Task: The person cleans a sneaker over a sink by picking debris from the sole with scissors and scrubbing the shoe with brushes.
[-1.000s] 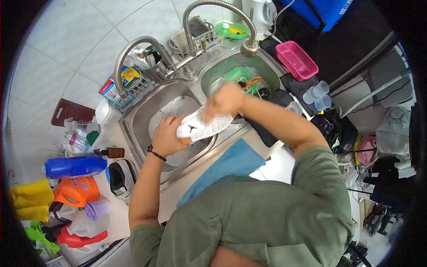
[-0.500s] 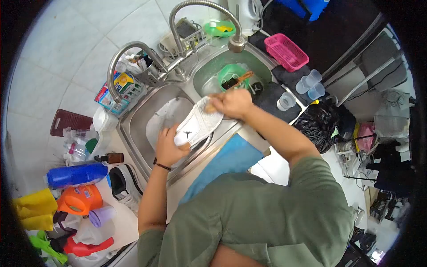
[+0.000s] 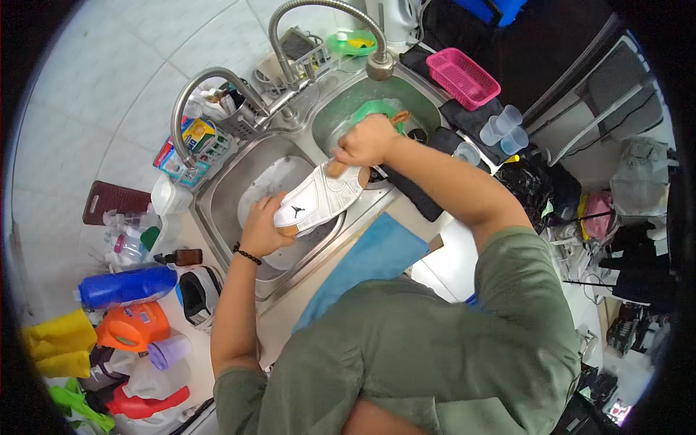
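Note:
A white sneaker (image 3: 315, 203) is held sole up over the left sink basin (image 3: 208, 206); the sole has a black jumping-figure logo and tan patches at both ends. My left hand (image 3: 262, 230) is closed around its lower-left end. My right hand (image 3: 368, 140) is closed at the other end, with a small tan, brush-like piece (image 3: 336, 168) under its fingers against the sole. Most of that piece is hidden. In the right basin, a green bowl (image 3: 373, 109) is partly covered by my right hand. Another sneaker (image 3: 198, 299) rests on the counter at left.
Two curved metal faucets (image 3: 210, 75) rise behind the basins. A pink basket (image 3: 464, 78) and clear plastic cups (image 3: 500, 130) stand at right. A blue cloth (image 3: 370, 264) lies along the front edge. A blue bottle (image 3: 127, 285) and an orange jug (image 3: 133, 326) occupy the left counter.
The sneaker has tilted slightly, and its lower-left end has shifted left with my left hand. My right hand has moved up a little, uncovering more tan piece and covering more green bowl.

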{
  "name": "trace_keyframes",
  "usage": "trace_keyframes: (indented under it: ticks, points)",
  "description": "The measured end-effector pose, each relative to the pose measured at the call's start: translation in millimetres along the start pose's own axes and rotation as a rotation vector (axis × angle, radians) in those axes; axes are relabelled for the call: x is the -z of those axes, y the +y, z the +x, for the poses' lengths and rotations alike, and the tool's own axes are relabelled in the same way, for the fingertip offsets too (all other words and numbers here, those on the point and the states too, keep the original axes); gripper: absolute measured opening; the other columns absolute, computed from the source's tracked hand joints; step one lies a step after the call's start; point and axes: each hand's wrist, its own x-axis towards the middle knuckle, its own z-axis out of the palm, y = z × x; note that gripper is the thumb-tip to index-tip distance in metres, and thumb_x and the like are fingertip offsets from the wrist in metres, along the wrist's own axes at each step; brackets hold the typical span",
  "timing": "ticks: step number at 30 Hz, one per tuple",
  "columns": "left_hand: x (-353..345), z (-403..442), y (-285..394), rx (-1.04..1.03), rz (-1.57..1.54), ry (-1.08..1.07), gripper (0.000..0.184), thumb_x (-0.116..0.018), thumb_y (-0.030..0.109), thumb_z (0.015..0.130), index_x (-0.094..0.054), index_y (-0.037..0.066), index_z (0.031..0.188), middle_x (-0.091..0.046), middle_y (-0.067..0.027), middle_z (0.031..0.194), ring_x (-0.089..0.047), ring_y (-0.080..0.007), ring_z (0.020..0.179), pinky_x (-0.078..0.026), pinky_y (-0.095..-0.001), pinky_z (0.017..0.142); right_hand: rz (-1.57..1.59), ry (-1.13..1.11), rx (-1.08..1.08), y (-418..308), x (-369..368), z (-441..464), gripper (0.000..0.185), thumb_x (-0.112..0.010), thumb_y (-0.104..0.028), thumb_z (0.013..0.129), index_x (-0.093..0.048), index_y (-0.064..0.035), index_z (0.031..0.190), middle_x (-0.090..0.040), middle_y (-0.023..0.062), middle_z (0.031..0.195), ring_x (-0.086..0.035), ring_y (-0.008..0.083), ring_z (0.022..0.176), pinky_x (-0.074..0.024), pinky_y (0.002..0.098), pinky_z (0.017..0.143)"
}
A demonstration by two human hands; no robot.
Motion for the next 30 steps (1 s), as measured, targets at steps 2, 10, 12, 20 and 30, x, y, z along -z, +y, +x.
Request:
trace_keyframes:
  ticks: [2, 10, 12, 20, 30]
  points:
    - [2.9, 2.4, -0.7, 0.010, -0.013, -0.026, 0.093, -0.084, 0.024, 0.050, -0.053, 0.010, 0.136, -0.058, -0.0146, 0.115, -0.053, -0.0374, 0.108, -0.047, -0.0442, 0.095, 0.052, 0.018, -0.089, -8.7, 0.8, -7.1, 0.060, -0.040, -0.061, 0.095, -0.074, -0.0165, 0.073, -0.069, 0.0119, 0.066, -0.068, 0.0338, 0.060, -0.0532, 0.0463, 0.054]
    - [3.5, 3.7, 3.8, 0.029, -0.002, -0.039, 0.093, -0.084, 0.021, 0.049, -0.053, 0.011, 0.136, -0.058, -0.0145, 0.113, -0.053, -0.0376, 0.109, -0.046, -0.0442, 0.096, 0.061, 0.010, -0.106, 6.1, 13.8, 18.5, 0.057, -0.042, -0.058, 0.095, -0.074, -0.0166, 0.073, -0.069, 0.0129, 0.068, -0.069, 0.0343, 0.062, -0.0539, 0.0480, 0.056]
    - [7.5, 5.3, 4.2, 0.073, 0.000, -0.093, 0.098, -0.087, 0.020, 0.048, -0.051, 0.010, 0.139, -0.057, -0.0148, 0.116, -0.053, -0.0377, 0.116, -0.044, -0.0445, 0.101, 0.029, -0.027, 0.133, 4.9, 13.1, 11.4, 0.055, -0.043, -0.057, 0.095, -0.075, -0.0174, 0.074, -0.069, 0.0135, 0.068, -0.068, 0.0351, 0.062, -0.0538, 0.0487, 0.056]
    - [5.4, 5.9, 10.0, 0.102, 0.024, -0.094, 0.099, -0.086, 0.019, 0.049, -0.049, 0.009, 0.141, -0.056, -0.0158, 0.120, -0.053, -0.0371, 0.116, -0.044, -0.0430, 0.102, 0.028, 0.115, 0.214, 21.6, -9.8, 28.8, 0.045, -0.050, -0.052, 0.092, -0.073, -0.0213, 0.069, -0.064, 0.0091, 0.058, -0.062, 0.0327, 0.051, -0.0472, 0.0457, 0.045]
    - [4.7, 6.0, 7.7, 0.027, 0.037, -0.030, 0.090, -0.084, 0.019, 0.050, -0.054, 0.013, 0.135, -0.058, -0.0154, 0.112, -0.054, -0.0379, 0.107, -0.047, -0.0444, 0.095, 0.033, 0.097, 0.178, 16.8, -5.2, 34.4, 0.048, -0.047, -0.051, 0.095, -0.074, -0.0174, 0.072, -0.064, 0.0116, 0.059, -0.064, 0.0343, 0.054, -0.0498, 0.0456, 0.049]
